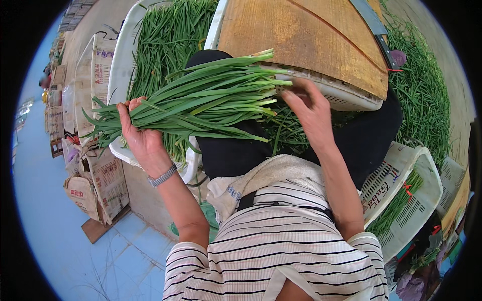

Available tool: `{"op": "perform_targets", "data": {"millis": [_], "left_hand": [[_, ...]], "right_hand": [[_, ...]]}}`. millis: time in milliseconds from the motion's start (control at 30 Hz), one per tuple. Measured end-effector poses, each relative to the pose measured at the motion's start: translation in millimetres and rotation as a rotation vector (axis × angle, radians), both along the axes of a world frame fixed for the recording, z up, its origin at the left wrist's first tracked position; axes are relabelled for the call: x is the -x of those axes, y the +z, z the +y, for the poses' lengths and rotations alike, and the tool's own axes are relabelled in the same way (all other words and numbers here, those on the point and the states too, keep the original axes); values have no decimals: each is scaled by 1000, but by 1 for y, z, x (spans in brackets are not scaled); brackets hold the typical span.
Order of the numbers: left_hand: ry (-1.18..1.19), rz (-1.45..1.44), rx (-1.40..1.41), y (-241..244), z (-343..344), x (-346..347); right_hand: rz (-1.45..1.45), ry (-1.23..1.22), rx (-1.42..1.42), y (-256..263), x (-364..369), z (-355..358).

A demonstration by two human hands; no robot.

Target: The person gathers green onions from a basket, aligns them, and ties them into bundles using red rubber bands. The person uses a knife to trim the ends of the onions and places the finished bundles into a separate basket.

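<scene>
My left hand [145, 141] grips a bunch of long flat green leaves that look like garlic chives [196, 96], around its leafy end. The bunch lies sideways above my left thigh, its pale stem ends fanned to the right. Just past those ends is my right hand [310, 107], thumb and forefinger apart and bent, with nothing visible between them. Its other fingertips are partly hidden. Behind it a wooden board [301, 37] rests on an upturned white plastic crate [339, 90]. On the board's right edge lies a cleaver with a black handle [385, 52].
A white crate [126, 49] full of chives stands at left. Loose greens [418, 90] are heaped on the right floor. Another white crate [421, 210] holds chives tied with red. Stacked boxes [107, 184] and a purple round object [398, 57] are also in view.
</scene>
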State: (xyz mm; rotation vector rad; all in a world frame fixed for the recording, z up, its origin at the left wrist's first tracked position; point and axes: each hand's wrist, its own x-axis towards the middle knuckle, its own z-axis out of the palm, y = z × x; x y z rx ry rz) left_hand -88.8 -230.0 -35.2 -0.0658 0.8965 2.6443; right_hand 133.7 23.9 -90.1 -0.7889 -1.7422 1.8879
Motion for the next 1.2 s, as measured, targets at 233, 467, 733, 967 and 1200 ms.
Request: {"op": "perform_targets", "data": {"millis": [233, 467, 733, 967, 1200], "left_hand": [[61, 12, 6, 5, 13, -7], [65, 43, -33, 6, 16, -13], [23, 152, 2, 21, 24, -19], [-27, 221, -3, 25, 27, -24], [-56, 246, -62, 23, 26, -27]], "right_hand": [[71, -252, 282, -17, 2, 9], [90, -117, -282, 25, -11, 20], [173, -21, -859, 53, 41, 6], [208, 94, 144, 52, 32, 9], [164, -210, 314, 16, -25, 55]]}}
